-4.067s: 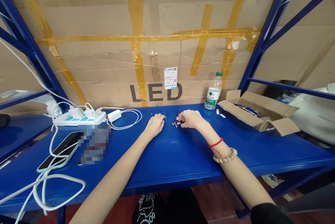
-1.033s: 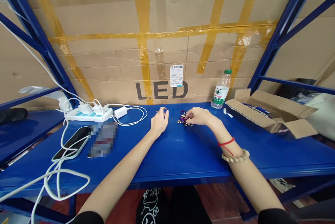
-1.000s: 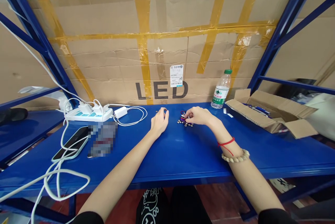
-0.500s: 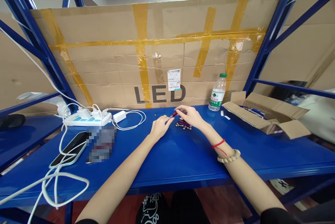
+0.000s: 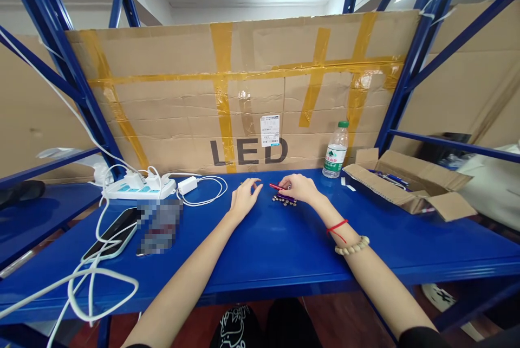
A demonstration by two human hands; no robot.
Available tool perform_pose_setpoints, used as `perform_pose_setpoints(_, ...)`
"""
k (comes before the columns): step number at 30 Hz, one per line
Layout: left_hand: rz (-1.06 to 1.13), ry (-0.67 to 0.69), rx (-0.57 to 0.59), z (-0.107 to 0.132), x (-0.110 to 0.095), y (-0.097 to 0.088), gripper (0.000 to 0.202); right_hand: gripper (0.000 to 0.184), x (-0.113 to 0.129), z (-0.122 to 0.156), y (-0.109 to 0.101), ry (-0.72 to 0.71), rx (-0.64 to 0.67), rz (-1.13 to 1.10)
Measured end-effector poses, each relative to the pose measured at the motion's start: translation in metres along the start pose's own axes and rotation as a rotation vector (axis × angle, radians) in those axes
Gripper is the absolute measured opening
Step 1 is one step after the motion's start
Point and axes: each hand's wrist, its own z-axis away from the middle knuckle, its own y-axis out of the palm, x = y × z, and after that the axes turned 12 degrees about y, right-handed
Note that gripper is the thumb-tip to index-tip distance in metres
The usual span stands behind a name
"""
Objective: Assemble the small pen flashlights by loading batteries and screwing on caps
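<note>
My right hand (image 5: 299, 187) rests on the blue shelf top (image 5: 276, 245) and pinches a small red pen-like piece (image 5: 275, 187) between thumb and forefinger, its tip pointing left. Just below that hand lies a little heap of several round metal pieces (image 5: 284, 200), with a purple piece (image 5: 286, 195) among them. My left hand (image 5: 242, 199) lies a short way left of the red piece with its fingers curved and apart, holding nothing I can see. A red string and a bead bracelet (image 5: 351, 245) are on my right wrist.
A water bottle (image 5: 336, 142) stands at the back against the taped cardboard marked LED (image 5: 247, 93). An open cardboard box (image 5: 410, 188) sits at the right. At the left lie a power strip (image 5: 138, 188), white cables (image 5: 91, 283), a phone (image 5: 110, 229) and a blurred flat item (image 5: 158, 226).
My right hand lifted the red piece from the heap, carried it toward my left hand, then drew back slightly. My left hand's fingers met it and now lie apart. The view tilted up.
</note>
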Motion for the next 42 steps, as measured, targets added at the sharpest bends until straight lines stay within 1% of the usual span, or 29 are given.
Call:
perform_pose_setpoints(4, -0.081, 0.059, 0.034, 0.001, 0.004, 0.003, 0.019, 0.015, -0.008, -0.001, -0.004, 0.133, -0.024, 0.15)
perform_pose_setpoints(7, -0.084, 0.079, 0.057, 0.002, 0.006, 0.008, 0.019, 0.016, -0.009, -0.002, -0.004, 0.168, -0.003, 0.173)
perform_pose_setpoints(10, -0.088, 0.08, 0.096, 0.004, 0.003, 0.01, 0.019, 0.017, -0.009, -0.001, -0.002, 0.158, 0.026, 0.169)
perform_pose_setpoints(16, -0.134, 0.06, 0.16, 0.008, -0.007, 0.004, 0.021, 0.02, -0.005, -0.001, 0.004, 0.122, 0.056, 0.175)
perform_pose_setpoints(20, -0.126, 0.059, 0.164, 0.008, -0.008, 0.003, 0.021, 0.018, -0.002, -0.001, 0.006, 0.092, 0.018, 0.168)
perform_pose_setpoints(27, -0.142, 0.056, 0.2, 0.008, -0.01, 0.003, 0.021, 0.015, -0.001, -0.001, 0.01, 0.103, -0.023, 0.155)
perform_pose_setpoints(31, -0.17, 0.044, 0.208, 0.008, -0.01, 0.003, 0.023, 0.014, 0.0, -0.001, 0.011, 0.093, -0.054, 0.082)
perform_pose_setpoints(34, -0.199, 0.036, 0.217, 0.009, -0.01, 0.0, 0.035, 0.017, 0.003, -0.001, 0.012, 0.053, -0.122, -0.033)
perform_pose_setpoints(36, -0.186, 0.03, 0.214, 0.009, -0.01, -0.001, 0.04, 0.019, 0.007, 0.0, 0.014, -0.016, -0.146, -0.124)
perform_pose_setpoints(38, -0.156, 0.021, 0.193, 0.01, -0.01, -0.002, 0.038, 0.022, 0.013, 0.003, 0.018, -0.118, -0.129, -0.205)
perform_pose_setpoints(40, -0.133, 0.011, 0.156, 0.01, -0.008, -0.002, 0.036, 0.023, 0.018, 0.006, 0.021, -0.224, -0.084, -0.266)
perform_pose_setpoints(42, -0.112, 0.005, 0.113, 0.01, -0.008, -0.001, 0.034, 0.024, 0.024, 0.01, 0.024, -0.291, -0.058, -0.33)
